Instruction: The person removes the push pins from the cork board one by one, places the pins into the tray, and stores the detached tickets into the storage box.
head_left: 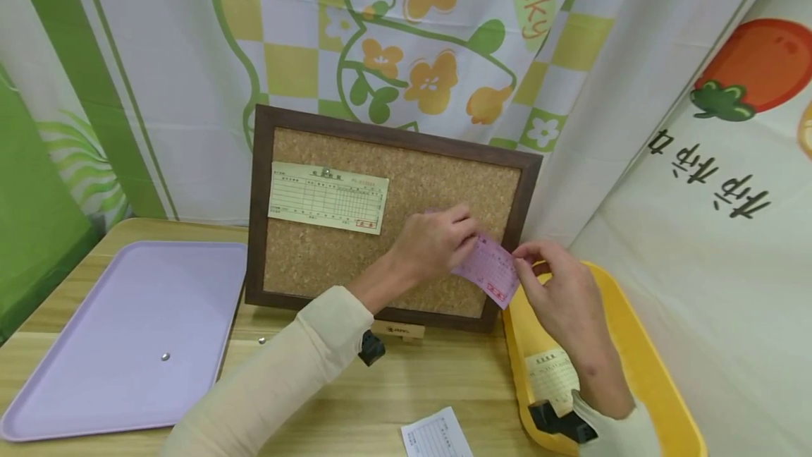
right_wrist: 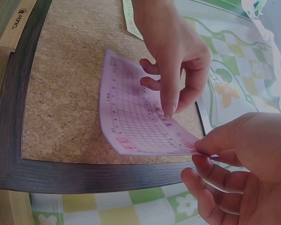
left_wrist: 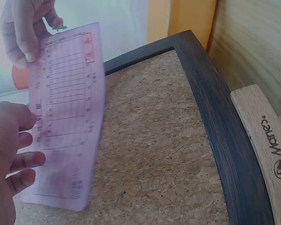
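A pink printed slip lies against the right half of a framed corkboard, its lower edge bowed away from the cork. My right hand pinches the slip's right corner between thumb and fingertips. At the slip's top edge, my left hand has thumb and index finger together. A tiny shiny push pin shows at those fingertips in the right wrist view, mostly covered by them. On the board's left half hangs a pale yellow printed slip, with a pin at its top.
A lilac tray at left carries one silver pin; another pin lies on the table. A yellow basket at right holds a yellowish slip. A white slip lies in front. A wooden support juts out below the board.
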`<act>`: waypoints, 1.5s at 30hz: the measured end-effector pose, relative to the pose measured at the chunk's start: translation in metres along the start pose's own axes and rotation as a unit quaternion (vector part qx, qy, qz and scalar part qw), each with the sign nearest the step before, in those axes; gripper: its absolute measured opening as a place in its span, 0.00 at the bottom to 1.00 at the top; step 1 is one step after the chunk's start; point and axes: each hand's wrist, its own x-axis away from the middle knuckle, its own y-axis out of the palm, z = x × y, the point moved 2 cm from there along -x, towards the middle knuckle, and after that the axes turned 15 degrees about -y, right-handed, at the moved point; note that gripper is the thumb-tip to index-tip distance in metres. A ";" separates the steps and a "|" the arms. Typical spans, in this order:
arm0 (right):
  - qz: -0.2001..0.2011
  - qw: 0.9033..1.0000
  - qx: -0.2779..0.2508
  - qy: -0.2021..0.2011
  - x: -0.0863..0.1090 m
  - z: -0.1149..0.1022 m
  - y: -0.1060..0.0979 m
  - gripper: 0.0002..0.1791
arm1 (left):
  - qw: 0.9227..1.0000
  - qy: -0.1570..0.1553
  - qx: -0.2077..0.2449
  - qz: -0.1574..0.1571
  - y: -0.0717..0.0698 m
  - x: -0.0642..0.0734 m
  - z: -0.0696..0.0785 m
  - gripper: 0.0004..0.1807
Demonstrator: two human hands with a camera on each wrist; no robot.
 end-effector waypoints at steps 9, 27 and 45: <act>-0.022 0.999 -0.017 0.018 0.006 0.000 -0.004 0.04 | 1.000 0.000 0.017 -0.008 -0.015 0.014 -0.004 0.04; -0.018 0.998 -0.033 0.051 0.029 0.013 -0.022 0.04 | 1.000 0.015 0.016 0.000 -0.059 0.071 -0.032 0.02; -0.044 0.992 0.001 0.122 0.061 0.035 -0.040 0.06 | 0.996 -0.056 -0.054 0.034 -0.128 0.149 -0.097 0.06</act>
